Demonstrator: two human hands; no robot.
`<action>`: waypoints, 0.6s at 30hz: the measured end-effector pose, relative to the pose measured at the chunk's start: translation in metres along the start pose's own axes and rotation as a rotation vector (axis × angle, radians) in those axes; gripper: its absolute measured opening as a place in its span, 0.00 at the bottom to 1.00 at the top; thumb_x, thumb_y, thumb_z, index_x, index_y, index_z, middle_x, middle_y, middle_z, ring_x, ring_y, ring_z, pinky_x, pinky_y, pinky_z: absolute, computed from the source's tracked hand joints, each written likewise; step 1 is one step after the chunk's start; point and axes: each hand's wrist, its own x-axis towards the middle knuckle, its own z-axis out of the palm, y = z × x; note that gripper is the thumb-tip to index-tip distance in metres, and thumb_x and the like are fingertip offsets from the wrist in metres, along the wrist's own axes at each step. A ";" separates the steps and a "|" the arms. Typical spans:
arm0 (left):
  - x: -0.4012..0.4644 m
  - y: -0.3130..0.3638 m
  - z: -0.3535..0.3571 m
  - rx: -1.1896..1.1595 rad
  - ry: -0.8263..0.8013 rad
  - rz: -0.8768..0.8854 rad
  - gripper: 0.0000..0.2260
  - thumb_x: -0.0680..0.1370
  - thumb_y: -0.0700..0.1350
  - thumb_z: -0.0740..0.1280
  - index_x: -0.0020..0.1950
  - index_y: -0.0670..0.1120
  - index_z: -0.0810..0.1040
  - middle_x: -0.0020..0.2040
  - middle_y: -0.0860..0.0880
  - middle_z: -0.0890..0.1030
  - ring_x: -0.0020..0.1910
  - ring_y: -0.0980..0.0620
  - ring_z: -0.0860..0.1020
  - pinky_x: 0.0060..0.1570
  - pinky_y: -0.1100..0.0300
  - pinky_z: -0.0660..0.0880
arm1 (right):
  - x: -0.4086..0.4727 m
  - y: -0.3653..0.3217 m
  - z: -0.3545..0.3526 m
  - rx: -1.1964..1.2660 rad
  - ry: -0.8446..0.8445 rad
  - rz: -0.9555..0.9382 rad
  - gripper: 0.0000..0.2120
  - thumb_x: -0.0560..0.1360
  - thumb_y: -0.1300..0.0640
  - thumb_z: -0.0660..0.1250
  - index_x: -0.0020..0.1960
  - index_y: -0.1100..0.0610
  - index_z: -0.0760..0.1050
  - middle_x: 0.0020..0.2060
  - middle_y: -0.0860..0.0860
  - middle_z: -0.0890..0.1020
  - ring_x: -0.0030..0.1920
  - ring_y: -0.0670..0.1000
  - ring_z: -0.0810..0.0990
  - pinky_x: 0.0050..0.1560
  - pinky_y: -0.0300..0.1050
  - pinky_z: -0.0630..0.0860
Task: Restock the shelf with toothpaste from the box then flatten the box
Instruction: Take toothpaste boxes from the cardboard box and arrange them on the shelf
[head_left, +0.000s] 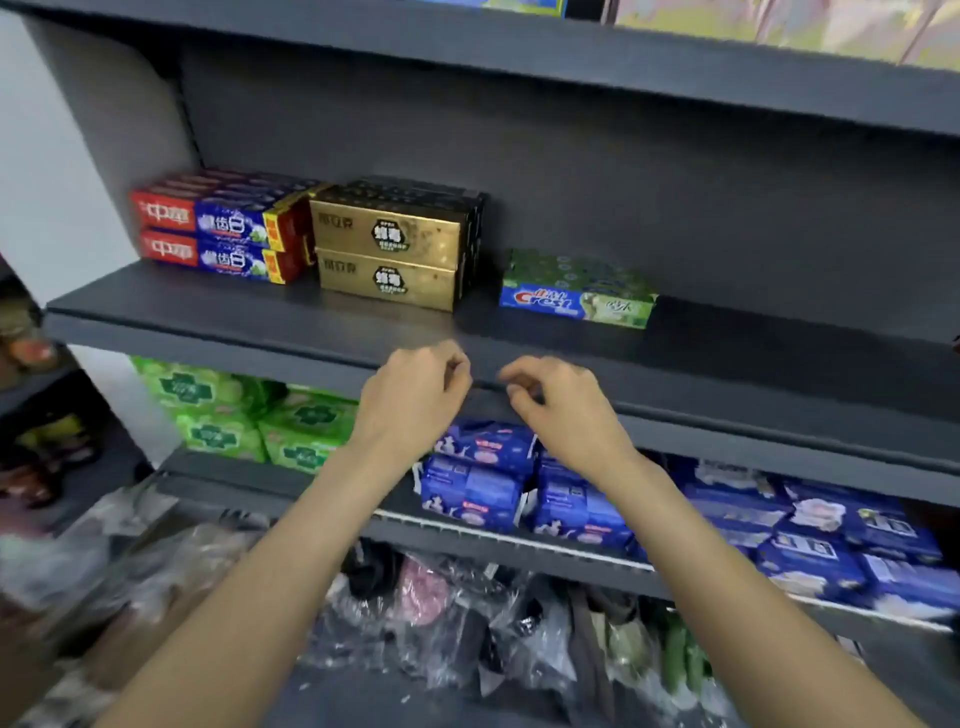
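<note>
Head view: left hand (410, 400) and right hand (561, 410), grip loosely curled, empty, before matte shelf (260, 322).

Single head view, close, angled forward-down at grey shelf (260, 322) front.

shelf (779, 332) bare right of Crest boxes (576, 291), gold boxes (389, 249) left

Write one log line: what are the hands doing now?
left hand: empty | right hand: empty | Crest boxes: on shelf
</note>
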 end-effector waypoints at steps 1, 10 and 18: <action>-0.014 -0.010 -0.002 0.020 -0.003 -0.021 0.08 0.78 0.49 0.61 0.51 0.50 0.78 0.47 0.47 0.83 0.52 0.42 0.79 0.46 0.52 0.75 | -0.009 -0.009 0.013 0.011 -0.025 -0.004 0.10 0.76 0.57 0.62 0.56 0.51 0.78 0.51 0.51 0.82 0.51 0.54 0.79 0.53 0.52 0.76; -0.129 -0.144 -0.026 0.107 -0.150 -0.216 0.07 0.79 0.46 0.60 0.52 0.48 0.76 0.46 0.44 0.83 0.49 0.40 0.79 0.39 0.52 0.71 | -0.070 -0.107 0.142 0.019 -0.323 0.001 0.12 0.76 0.59 0.61 0.56 0.53 0.78 0.52 0.56 0.82 0.54 0.58 0.78 0.51 0.49 0.74; -0.205 -0.306 -0.101 0.140 -0.219 -0.317 0.09 0.79 0.44 0.60 0.56 0.46 0.77 0.52 0.41 0.82 0.53 0.40 0.78 0.43 0.52 0.73 | -0.096 -0.237 0.272 0.033 -0.427 0.050 0.15 0.76 0.59 0.59 0.62 0.56 0.74 0.57 0.58 0.79 0.59 0.59 0.76 0.53 0.51 0.73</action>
